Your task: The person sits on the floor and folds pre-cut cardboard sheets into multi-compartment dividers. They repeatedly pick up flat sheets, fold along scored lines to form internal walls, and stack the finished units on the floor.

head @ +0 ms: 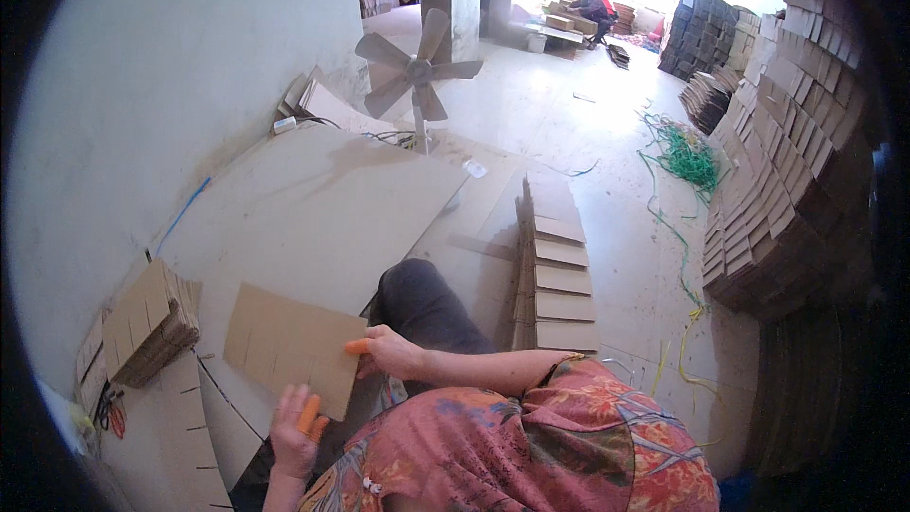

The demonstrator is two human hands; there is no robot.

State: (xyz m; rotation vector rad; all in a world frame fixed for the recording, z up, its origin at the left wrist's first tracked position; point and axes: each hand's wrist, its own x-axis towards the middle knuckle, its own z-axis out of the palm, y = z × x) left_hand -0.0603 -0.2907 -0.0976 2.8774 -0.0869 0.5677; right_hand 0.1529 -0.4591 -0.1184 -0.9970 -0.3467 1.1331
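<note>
A slotted cardboard sheet [291, 345] lies tilted over the near end of the pale board table. My right hand [380, 352], with an orange finger cot, grips its right edge between thumb and fingers. At the sheet's lower edge is my left hand [297, 427], slightly blurred, its fingers raised and orange cots on some; whether it touches the sheet is unclear. A stack of slotted cardboard pieces [146, 327] leans at the left. Below it lies a long cardboard strip with slots [170, 434].
A fan [419, 71] stands behind the pale table [341, 192]. Stacked cardboard [561, 277] stands on the floor to the right. Tall cardboard stacks [768, 178] line the right side, near green strapping [686, 156]. Scissors [114, 416] lie far left. Two people [596, 7] sit at the back.
</note>
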